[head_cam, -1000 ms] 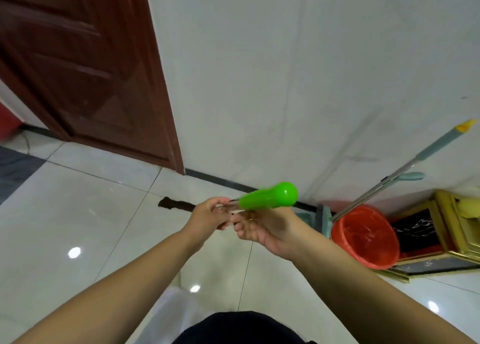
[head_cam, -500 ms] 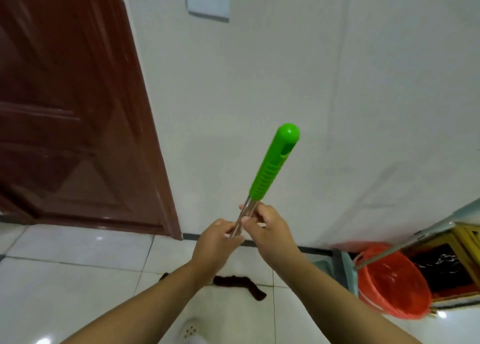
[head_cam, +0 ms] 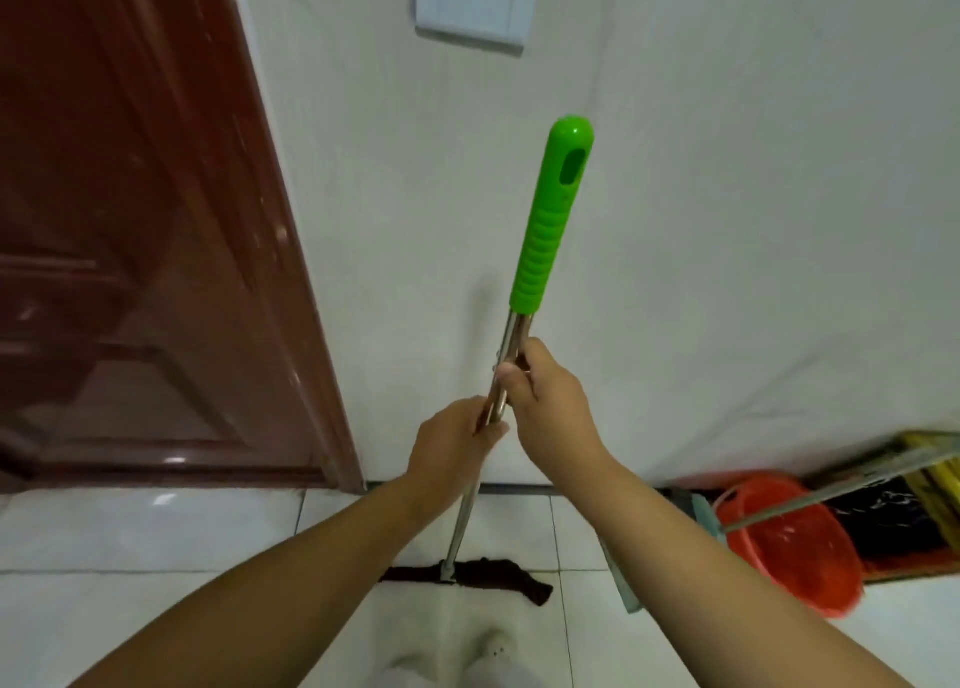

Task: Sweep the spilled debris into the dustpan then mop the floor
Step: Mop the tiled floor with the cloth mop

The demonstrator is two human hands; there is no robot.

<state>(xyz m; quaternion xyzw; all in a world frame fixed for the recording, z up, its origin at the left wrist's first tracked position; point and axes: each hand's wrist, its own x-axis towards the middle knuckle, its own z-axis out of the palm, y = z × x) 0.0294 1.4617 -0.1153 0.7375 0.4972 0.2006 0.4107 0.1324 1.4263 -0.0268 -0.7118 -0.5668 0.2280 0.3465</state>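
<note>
A dark red door (head_cam: 130, 246) stands at the left. The left hand (head_cam: 449, 448) wraps the mop (head_cam: 519, 324) on its steel shaft; just above, the right hand (head_cam: 545, 401) curls round it too, below the green grip. The dark mop head lies on the white tiles by the wall. At right sits an orange bucket (head_cam: 789, 542).

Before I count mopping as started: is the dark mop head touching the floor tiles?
Touching. The head view shows the dark mop head lying flat on the floor tiles, no gap beneath, while the left hand and right hand grip the metal pole.
</note>
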